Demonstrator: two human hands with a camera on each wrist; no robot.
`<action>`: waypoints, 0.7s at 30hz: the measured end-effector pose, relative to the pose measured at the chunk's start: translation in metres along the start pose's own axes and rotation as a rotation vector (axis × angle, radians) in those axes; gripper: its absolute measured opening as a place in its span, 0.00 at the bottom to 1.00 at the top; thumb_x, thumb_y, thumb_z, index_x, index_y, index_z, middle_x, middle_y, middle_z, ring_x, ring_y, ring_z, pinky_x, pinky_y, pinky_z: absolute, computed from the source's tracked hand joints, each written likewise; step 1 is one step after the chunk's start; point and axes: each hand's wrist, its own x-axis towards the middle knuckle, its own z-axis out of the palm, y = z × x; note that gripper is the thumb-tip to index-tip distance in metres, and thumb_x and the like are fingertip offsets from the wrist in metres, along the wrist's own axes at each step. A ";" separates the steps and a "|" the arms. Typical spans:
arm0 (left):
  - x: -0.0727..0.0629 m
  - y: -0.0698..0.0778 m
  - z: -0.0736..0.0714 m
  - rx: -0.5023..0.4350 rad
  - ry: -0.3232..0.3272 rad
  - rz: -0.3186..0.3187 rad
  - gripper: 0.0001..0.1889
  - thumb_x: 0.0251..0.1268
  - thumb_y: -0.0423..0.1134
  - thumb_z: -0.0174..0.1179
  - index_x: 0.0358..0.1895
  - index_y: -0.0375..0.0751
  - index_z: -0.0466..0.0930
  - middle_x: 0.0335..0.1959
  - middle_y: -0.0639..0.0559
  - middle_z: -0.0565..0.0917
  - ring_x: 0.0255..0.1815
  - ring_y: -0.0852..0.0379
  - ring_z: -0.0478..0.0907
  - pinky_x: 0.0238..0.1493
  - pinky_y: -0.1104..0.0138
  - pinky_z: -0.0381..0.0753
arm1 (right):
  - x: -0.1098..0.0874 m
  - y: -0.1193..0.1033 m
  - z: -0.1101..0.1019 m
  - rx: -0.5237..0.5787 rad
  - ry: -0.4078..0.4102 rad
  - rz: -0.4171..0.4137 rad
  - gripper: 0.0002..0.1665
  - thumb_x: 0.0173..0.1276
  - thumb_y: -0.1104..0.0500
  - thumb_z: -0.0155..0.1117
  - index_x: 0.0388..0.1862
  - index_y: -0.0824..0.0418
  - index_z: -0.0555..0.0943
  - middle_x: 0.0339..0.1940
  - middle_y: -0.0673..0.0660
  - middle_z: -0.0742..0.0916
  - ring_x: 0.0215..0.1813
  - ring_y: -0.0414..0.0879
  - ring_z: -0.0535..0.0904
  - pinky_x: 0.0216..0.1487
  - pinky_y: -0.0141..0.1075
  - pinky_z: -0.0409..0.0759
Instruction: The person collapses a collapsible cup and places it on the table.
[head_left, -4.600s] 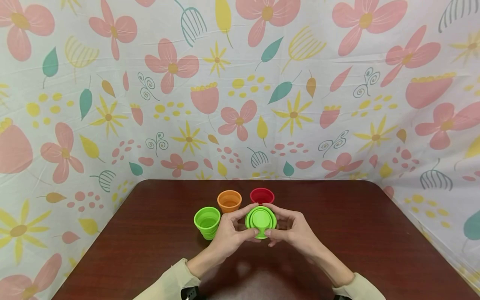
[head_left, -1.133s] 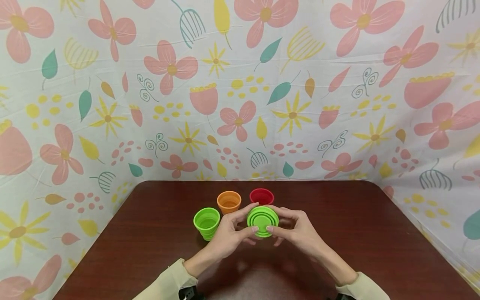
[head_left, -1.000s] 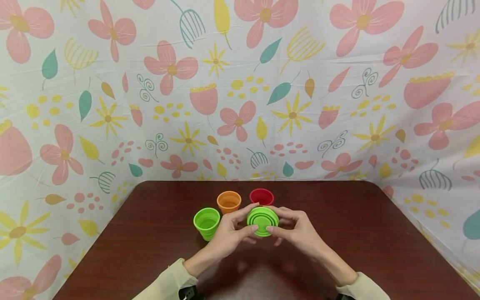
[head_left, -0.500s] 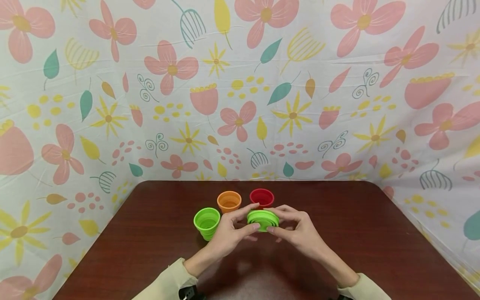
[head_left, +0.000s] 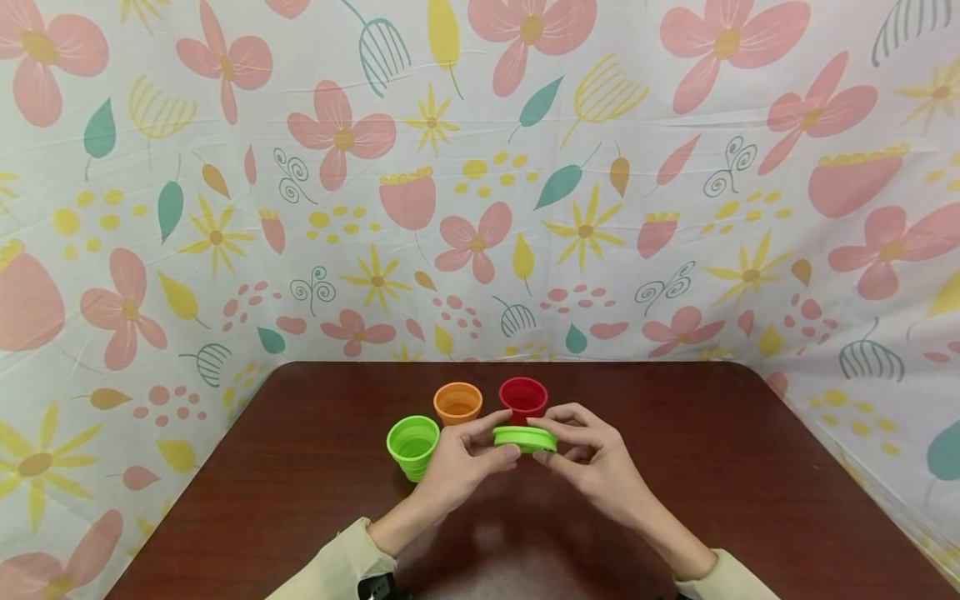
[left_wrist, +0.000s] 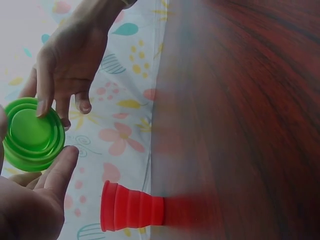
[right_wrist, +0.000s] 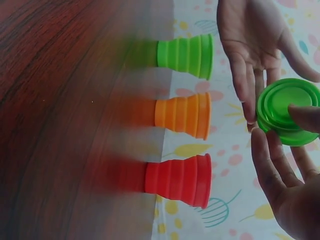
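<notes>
In the head view a green collapsible cup [head_left: 525, 437], folded flat into a thick disc, is held up above the table between both hands. My left hand [head_left: 461, 467] pinches its left edge with thumb below and forefinger at the top. My right hand [head_left: 596, 458] grips the right edge the same way. Both wrist views show the stacked rings of the disc [left_wrist: 34, 131], with the right thumb pressing on the flat face. The left hand [right_wrist: 255, 35] has its fingers fairly straight along the rim in the right wrist view.
Three expanded cups stand upright on the dark wooden table [head_left: 315, 467]: a green one [head_left: 414, 447] left of the hands, an orange one [head_left: 458, 403] behind, and a red one [head_left: 523, 393] just behind the held cup. A floral cloth [head_left: 480, 183] hangs beyond the table.
Earlier the held cup's base bulged toward the head camera; it then lay flush with the rings. Since then the disc has tilted until nearly edge-on. The standing cups stay put.
</notes>
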 end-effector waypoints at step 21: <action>-0.003 -0.004 -0.003 -0.002 -0.035 0.133 0.34 0.66 0.33 0.74 0.75 0.34 0.73 0.61 0.38 0.85 0.56 0.49 0.87 0.56 0.60 0.86 | 0.001 -0.002 -0.002 0.086 -0.031 0.107 0.36 0.64 0.66 0.80 0.71 0.55 0.82 0.60 0.57 0.82 0.55 0.53 0.84 0.45 0.46 0.91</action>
